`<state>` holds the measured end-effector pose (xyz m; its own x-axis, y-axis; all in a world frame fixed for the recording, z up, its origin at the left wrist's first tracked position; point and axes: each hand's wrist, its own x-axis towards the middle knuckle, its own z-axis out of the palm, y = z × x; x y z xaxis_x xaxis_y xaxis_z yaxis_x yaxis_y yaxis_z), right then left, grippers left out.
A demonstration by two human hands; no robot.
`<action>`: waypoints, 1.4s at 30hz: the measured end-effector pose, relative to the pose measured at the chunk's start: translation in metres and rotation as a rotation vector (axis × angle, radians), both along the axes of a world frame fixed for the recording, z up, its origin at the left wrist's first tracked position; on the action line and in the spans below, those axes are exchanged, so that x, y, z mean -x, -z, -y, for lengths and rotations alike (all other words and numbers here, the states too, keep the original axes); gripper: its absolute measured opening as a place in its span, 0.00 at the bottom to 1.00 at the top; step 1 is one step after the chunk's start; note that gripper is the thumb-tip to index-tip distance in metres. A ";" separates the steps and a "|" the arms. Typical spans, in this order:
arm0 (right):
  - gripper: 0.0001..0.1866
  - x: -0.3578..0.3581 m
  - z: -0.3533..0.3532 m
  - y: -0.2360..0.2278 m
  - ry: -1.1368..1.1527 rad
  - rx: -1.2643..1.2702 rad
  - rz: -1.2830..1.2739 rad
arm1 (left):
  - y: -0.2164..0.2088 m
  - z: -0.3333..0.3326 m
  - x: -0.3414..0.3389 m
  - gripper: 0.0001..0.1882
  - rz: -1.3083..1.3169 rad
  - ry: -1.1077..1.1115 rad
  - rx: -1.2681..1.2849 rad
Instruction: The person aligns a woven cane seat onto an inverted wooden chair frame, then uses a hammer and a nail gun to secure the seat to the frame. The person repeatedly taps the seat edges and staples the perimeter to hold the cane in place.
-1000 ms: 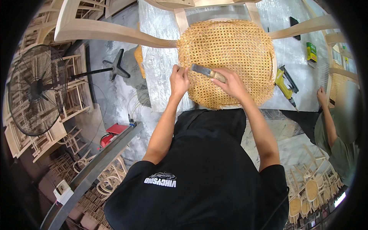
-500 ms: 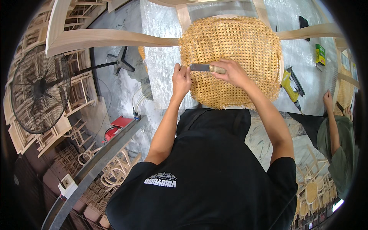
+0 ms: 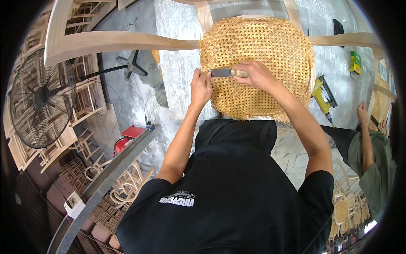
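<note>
A golden woven cane panel (image 3: 258, 51) with frayed edges covers the seat of a pale wooden chair frame (image 3: 127, 41). My right hand (image 3: 256, 75) is closed around the wooden handle of a chisel (image 3: 221, 73). Its flat, dark blade lies over the left part of the cane and points left. At the panel's left edge, my left hand (image 3: 200, 87) is closed in a pinch, its fingertips close to the blade's tip. What those fingers hold is too small to make out.
A yellow-green nail gun (image 3: 323, 99), a green-and-yellow box (image 3: 355, 62) and a dark phone-like object (image 3: 338, 31) lie right of the chair. Another person (image 3: 368, 156) works at far right. A black fan (image 3: 41, 97) stands left, beyond a metal beam (image 3: 101, 182).
The chisel and both hands stay almost in place at the left edge of the cane. My right elbow has shifted slightly outward, and the whole view has moved a little.
</note>
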<state>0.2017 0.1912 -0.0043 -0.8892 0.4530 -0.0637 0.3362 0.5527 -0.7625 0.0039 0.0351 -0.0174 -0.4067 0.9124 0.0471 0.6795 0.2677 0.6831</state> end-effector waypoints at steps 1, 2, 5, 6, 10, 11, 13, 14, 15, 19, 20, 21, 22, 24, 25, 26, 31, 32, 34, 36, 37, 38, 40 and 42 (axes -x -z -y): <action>0.25 0.001 -0.001 -0.002 -0.010 0.003 0.014 | 0.001 0.000 0.000 0.15 0.001 0.003 -0.004; 0.24 0.001 -0.003 -0.004 -0.020 0.007 0.028 | 0.001 0.000 0.000 0.15 0.006 0.005 -0.003; 0.23 0.007 -0.009 -0.012 -0.063 0.019 0.020 | 0.001 0.000 0.002 0.16 0.015 0.006 0.009; 0.22 0.008 -0.010 -0.012 -0.076 0.022 0.012 | 0.001 0.000 0.002 0.16 0.020 0.005 0.016; 0.21 0.011 -0.008 -0.016 -0.057 0.031 0.033 | 0.000 -0.001 0.003 0.16 0.030 0.009 0.013; 0.20 0.012 -0.006 -0.017 -0.051 0.012 0.048 | 0.000 -0.001 0.003 0.17 0.040 0.004 0.016; 0.19 0.014 -0.001 -0.023 -0.037 -0.020 0.085 | 0.001 0.000 0.003 0.17 0.065 -0.006 0.025; 0.18 0.015 0.000 -0.026 -0.028 -0.035 0.107 | 0.002 0.000 0.004 0.16 0.054 0.005 0.030; 0.17 0.016 0.001 -0.030 -0.020 -0.050 0.126 | 0.005 0.001 0.005 0.16 0.041 0.014 0.036; 0.16 0.022 0.005 -0.045 -0.036 -0.059 0.199 | 0.021 0.012 0.024 0.11 0.318 0.020 -0.066; 0.15 0.022 0.005 -0.048 -0.033 -0.070 0.187 | 0.028 0.014 0.024 0.09 0.641 -0.152 -0.161; 0.15 0.023 0.006 -0.049 -0.029 -0.081 0.178 | 0.035 0.014 0.022 0.07 0.966 -0.325 -0.253; 0.14 0.025 0.007 -0.052 -0.029 -0.103 0.166 | 0.042 0.017 0.022 0.07 1.278 -0.511 -0.349; 0.14 0.026 0.011 -0.054 -0.021 -0.152 0.162 | 0.055 0.008 0.017 0.23 1.358 -0.499 -0.266; 0.13 0.026 0.013 -0.055 -0.010 -0.161 0.204 | 0.053 -0.003 0.012 0.28 1.473 -0.469 -0.188; 0.13 0.027 0.015 -0.056 0.000 -0.169 0.245 | 0.050 -0.011 0.009 0.32 1.585 -0.438 -0.106; 0.11 0.043 0.030 -0.075 0.016 -0.218 0.383 | 0.050 -0.020 0.017 0.40 1.716 -0.249 0.059; 0.12 0.046 0.033 -0.076 0.015 -0.232 0.393 | 0.050 -0.021 0.017 0.40 1.709 -0.251 0.059; 0.12 0.052 0.041 -0.076 0.019 -0.252 0.413 | 0.054 -0.019 0.018 0.39 1.697 -0.260 0.063; 0.12 0.059 0.048 -0.080 0.025 -0.271 0.431 | 0.057 -0.019 0.020 0.39 1.695 -0.272 0.076; 0.10 0.062 0.053 -0.082 0.051 -0.283 0.447 | 0.059 -0.018 0.020 0.39 1.673 -0.276 0.086; 0.08 0.065 0.059 -0.086 0.075 -0.296 0.462 | 0.060 -0.017 0.020 0.39 1.651 -0.282 0.095; 0.07 0.067 0.068 -0.087 0.121 -0.315 0.498 | 0.056 -0.018 0.017 0.38 1.630 -0.318 0.112; 0.07 0.070 0.075 -0.087 0.146 -0.330 0.528 | 0.053 -0.019 0.016 0.37 1.628 -0.334 0.103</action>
<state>0.1318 0.1162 0.0830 -0.7038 0.6376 -0.3133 0.7097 0.6502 -0.2713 -0.0116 0.0543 -0.0703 -0.1317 0.7529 -0.6448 -0.7710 0.3310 0.5440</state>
